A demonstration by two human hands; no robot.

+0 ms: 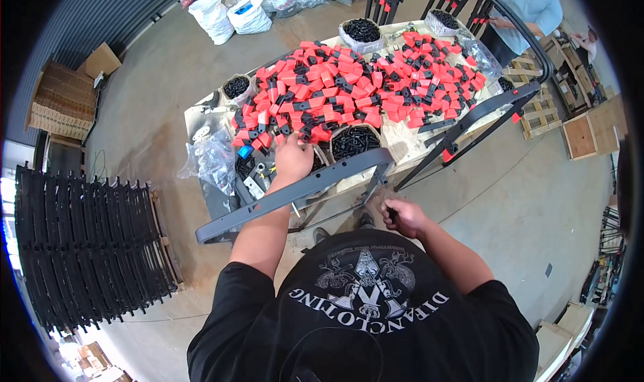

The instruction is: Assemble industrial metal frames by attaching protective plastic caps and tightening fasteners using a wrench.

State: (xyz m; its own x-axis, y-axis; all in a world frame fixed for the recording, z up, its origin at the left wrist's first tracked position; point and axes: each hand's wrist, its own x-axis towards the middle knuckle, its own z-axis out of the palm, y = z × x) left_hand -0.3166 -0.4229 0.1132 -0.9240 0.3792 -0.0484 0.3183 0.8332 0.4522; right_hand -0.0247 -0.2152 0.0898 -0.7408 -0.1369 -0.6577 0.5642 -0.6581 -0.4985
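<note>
Workshop table [401, 139], pale-topped, bears a heap of red-and-black parts [322, 90] — directly ahead of the left hand [294, 159], the nearer one. Its fingers reach the near edge; grip on any piece cannot be told. Dark frame [295, 194] slants lower left to upper right. Right hand [407, 220] — closed around a small dark item [392, 213], kind unclear.

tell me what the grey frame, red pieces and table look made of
Grey frame: probably painted metal, satin, from its soft sheen and holes. Red pieces: likely moulded plastic, smooth, from their even bright colour. Table: seemingly bare wood, matte, from its pale, unevenly toned top.
</note>
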